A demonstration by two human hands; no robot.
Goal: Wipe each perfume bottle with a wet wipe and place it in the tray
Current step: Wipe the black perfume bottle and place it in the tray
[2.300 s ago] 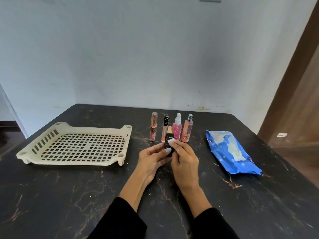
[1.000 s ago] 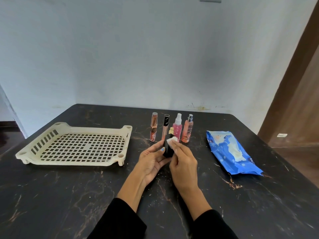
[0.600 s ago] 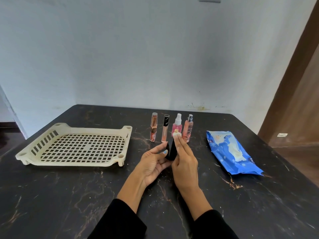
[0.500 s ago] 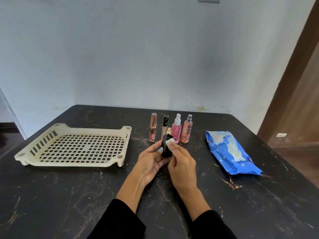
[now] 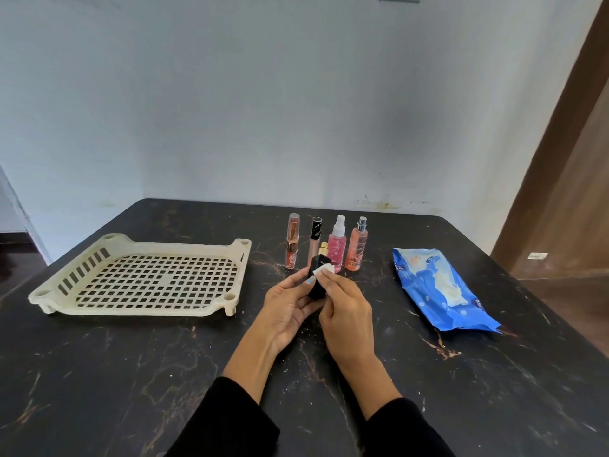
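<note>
Item in hand: black bottle (image 5: 315,285), gold-capped, held above the worktop (image 5: 131,374) just nearer than the standing row. Left hand (image 5: 290,308) grips it, fingers and thumb curled round the body. Right hand (image 5: 346,311) pinches a folded white wipe (image 5: 324,269) against the bottle's upper face.

Handling advice: keep the left grip low on the body so the wipe can reach every face; turn the bottle between strokes; go round cap and shoulder before setting it down. Glass wet from the wipe would likely be slippery, so hold firmly.

Worktop: black, marbled with rust-coloured veins, flecked with pale specks.

At 10 o'clock from the hands: cream slotted tray (image 5: 49,291), holding no bottles.

At 3 o'clock: blue wipe pack (image 5: 428,282), lying flat, flap area showing white.

At 12 o'clock, upright in a row: four bottles (image 5: 336,245), all orange or pink, unwiped as far as I can judge.

Beyond: pale wall (image 5: 296,94), scuffed near the worktop edge; brown door frame (image 5: 560,159) at 2 o'clock.
</note>
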